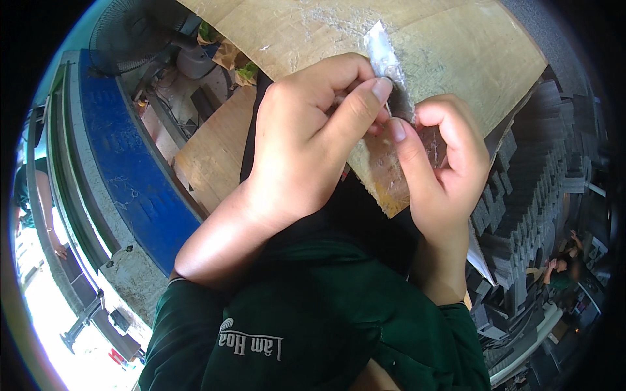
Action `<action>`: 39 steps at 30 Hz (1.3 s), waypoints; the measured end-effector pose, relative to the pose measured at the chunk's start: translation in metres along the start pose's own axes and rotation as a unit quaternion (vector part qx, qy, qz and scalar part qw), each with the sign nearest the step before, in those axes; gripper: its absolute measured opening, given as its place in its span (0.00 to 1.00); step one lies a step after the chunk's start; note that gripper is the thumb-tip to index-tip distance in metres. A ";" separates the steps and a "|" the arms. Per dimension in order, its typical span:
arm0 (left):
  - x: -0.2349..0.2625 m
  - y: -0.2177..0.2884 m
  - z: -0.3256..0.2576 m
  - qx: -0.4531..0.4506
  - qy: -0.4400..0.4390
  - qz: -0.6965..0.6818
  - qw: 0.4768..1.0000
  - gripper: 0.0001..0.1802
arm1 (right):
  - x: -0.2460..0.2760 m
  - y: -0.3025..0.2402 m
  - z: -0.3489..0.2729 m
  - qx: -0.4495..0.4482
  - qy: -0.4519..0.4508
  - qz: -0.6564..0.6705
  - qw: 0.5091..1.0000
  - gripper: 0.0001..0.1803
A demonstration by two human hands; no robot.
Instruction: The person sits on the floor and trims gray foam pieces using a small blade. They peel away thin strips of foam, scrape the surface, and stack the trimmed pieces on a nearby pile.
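Over a worn, light-brown board (pixel 482 55), both hands hold a narrow flat strip (pixel 382 53), silvery-white at its upper end and grey lower down. Its material is unclear; the edges look rough. My left hand (pixel 293 133) pinches the strip's left side between thumb and curled fingers. At its lower end, my right hand (pixel 450 159) has thumb and forefinger closed on the strip's edge. The fingertips partly cover the strip. Whitish shavings (pixel 336 18) are scattered across the board beyond the hands.
Many grey ridged pieces (pixel 528 163) stand stacked at the right. To the left are a fan (pixel 134 36), a blue panel (pixel 120 140) and a lower wooden board (pixel 218 146). One person's arm (pixel 44 199) shows far left; another person (pixel 564 267) is far right.
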State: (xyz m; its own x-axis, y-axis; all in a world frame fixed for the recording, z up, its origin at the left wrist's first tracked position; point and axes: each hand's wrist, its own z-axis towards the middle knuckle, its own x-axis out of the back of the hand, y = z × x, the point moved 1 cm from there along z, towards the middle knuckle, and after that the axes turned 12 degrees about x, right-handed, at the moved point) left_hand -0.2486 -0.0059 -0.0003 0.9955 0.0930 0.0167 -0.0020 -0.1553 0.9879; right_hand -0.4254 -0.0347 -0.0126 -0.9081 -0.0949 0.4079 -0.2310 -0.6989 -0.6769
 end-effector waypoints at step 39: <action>-0.002 -0.007 0.005 -0.048 0.129 0.034 0.990 0.09 | -0.003 0.002 -0.005 0.082 -0.028 -0.074 0.993 0.14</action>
State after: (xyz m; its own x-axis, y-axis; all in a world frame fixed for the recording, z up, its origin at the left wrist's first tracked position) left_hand -0.2504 -0.0100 -0.0079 0.9352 0.3363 0.1107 -0.0900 -0.0765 0.9930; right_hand -0.4242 -0.0323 -0.0179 -0.8467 -0.0175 0.5318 -0.2967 -0.8142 -0.4991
